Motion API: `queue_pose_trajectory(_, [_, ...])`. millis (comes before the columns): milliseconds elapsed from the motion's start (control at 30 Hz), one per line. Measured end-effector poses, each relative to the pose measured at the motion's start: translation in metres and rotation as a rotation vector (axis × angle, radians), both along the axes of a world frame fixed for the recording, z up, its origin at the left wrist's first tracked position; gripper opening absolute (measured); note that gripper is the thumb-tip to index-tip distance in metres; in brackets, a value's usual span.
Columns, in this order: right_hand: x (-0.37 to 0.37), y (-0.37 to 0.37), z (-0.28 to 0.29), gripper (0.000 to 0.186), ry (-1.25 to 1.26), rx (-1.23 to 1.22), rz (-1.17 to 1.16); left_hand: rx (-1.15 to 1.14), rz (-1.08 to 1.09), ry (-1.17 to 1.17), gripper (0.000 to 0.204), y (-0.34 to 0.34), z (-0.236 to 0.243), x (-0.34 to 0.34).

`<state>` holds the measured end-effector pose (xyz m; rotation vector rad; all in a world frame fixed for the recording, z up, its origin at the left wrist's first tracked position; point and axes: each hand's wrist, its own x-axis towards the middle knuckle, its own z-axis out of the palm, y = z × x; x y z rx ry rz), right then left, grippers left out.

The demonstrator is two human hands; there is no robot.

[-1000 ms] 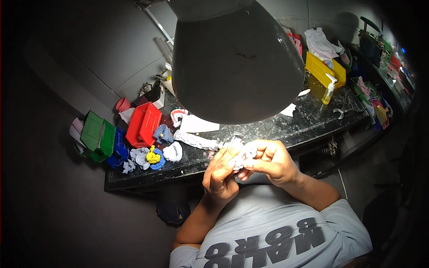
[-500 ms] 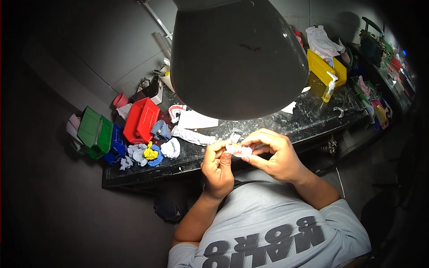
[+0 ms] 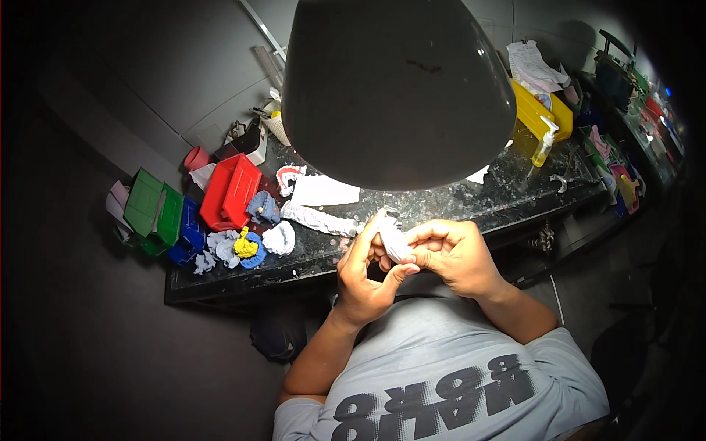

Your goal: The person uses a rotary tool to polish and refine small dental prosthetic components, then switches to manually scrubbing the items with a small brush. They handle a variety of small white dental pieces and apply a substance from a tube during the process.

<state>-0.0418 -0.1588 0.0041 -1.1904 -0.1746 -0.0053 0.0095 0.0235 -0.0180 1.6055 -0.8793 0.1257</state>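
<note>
Close to my body, beyond the bench's front edge, I hold a small white plaster dental cast (image 3: 393, 239) between both hands. My left hand (image 3: 362, 283) has its fingers up along the cast's left side and its thumb at the lower end. From the other side, my right hand (image 3: 457, 257) pinches the cast between thumb and bent fingers. The cast stands on edge, and its far side is hidden. On the bench nearest my left hand lies a crumpled whitish roll (image 3: 318, 219). A white sheet (image 3: 325, 190) and a horseshoe-shaped red-and-white dental piece (image 3: 289, 178) lie behind it.
A large dark lamp hood (image 3: 397, 95) hangs over the black bench (image 3: 471, 202) and hides its middle. At left are a red bin (image 3: 230, 192), a green bin (image 3: 158, 209) and white, yellow and blue moulded lumps (image 3: 247, 246). A yellow bin (image 3: 540, 114) and pump bottle (image 3: 543, 143) stand right.
Both hands have turned the dental cast from lying flat to standing on edge. My left fingers have moved up along its side; the right hand has kept its pinch.
</note>
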Motion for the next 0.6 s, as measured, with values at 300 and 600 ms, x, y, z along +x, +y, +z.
queue_pose_trajectory(300, [-0.007, -0.019, 0.011, 0.021, -0.116, -0.334, 0.007, 0.038, 0.000, -0.110, 0.075, 0.001, -0.003, 0.001])
queue_pose_trajectory(600, [-0.009, -0.034, 0.035, 0.027, -0.518, -0.767, 0.027, -0.066, -0.390, 0.343, 0.062, 0.006, 0.004, -0.004])
